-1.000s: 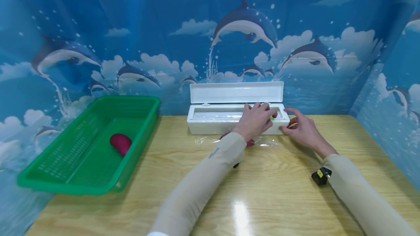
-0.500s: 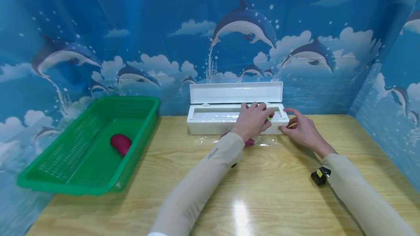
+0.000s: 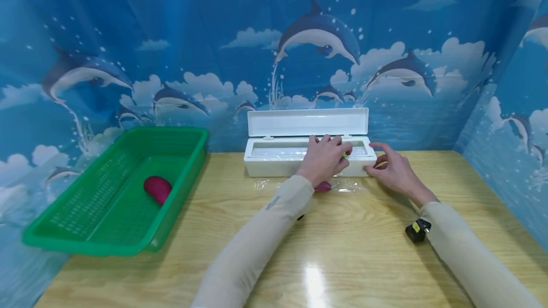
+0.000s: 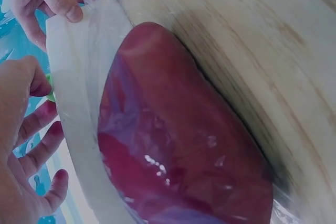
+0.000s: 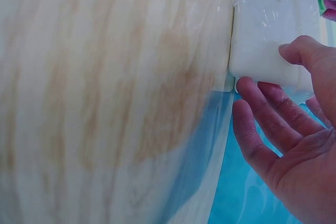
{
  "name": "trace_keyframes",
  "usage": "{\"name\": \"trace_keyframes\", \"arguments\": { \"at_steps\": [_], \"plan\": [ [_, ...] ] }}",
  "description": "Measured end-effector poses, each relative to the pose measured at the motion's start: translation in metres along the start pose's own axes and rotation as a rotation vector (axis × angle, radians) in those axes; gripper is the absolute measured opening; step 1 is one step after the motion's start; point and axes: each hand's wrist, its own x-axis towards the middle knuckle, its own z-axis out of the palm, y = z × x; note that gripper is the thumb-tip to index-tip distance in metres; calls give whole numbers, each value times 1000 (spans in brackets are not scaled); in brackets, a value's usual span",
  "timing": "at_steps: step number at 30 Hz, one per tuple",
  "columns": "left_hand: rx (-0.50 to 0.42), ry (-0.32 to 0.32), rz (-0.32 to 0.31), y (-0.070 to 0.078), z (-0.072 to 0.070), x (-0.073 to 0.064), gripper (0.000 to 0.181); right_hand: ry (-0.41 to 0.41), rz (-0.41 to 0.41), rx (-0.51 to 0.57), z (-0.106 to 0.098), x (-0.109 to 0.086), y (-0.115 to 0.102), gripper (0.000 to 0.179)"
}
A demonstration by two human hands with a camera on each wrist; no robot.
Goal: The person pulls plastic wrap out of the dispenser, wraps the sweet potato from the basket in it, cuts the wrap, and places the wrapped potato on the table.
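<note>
In the head view a white cling film dispenser lies lengthwise at the back of the table, its lid raised. My left hand reaches over its front and pinches a small green slide cutter at the film slot. With thumb and fingers, my right hand grips the dispenser's right end. Clear cling film hangs from the front onto the table. Under that film lies a reddish-purple sweet potato, large in the left wrist view and mostly hidden by my left arm in the head view.
A green plastic basket stands at the left of the wooden table, with another reddish-purple sweet potato in it. Close behind the dispenser hangs a blue dolphin-print curtain.
My left hand has slid a little to the left along the dispenser with the green slide cutter. The right hand stays at the dispenser's right end.
</note>
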Motion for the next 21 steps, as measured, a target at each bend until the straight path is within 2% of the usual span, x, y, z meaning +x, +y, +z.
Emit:
{"name": "trace_keyframes", "arguments": {
  "at_steps": [8, 15, 21],
  "plan": [
    [-28, 36, -12, -6, 2, -6, 17, 4, 3, 1, 0, 0, 0, 75],
    [-27, 83, -66, -9, 3, -12, 15, 9, -1, 3, 0, -1, 1, 74],
    [-23, 110, -76, -12, 5, -17, 15, 10, -7, 3, 1, -1, 1, 73]
  ]
}}
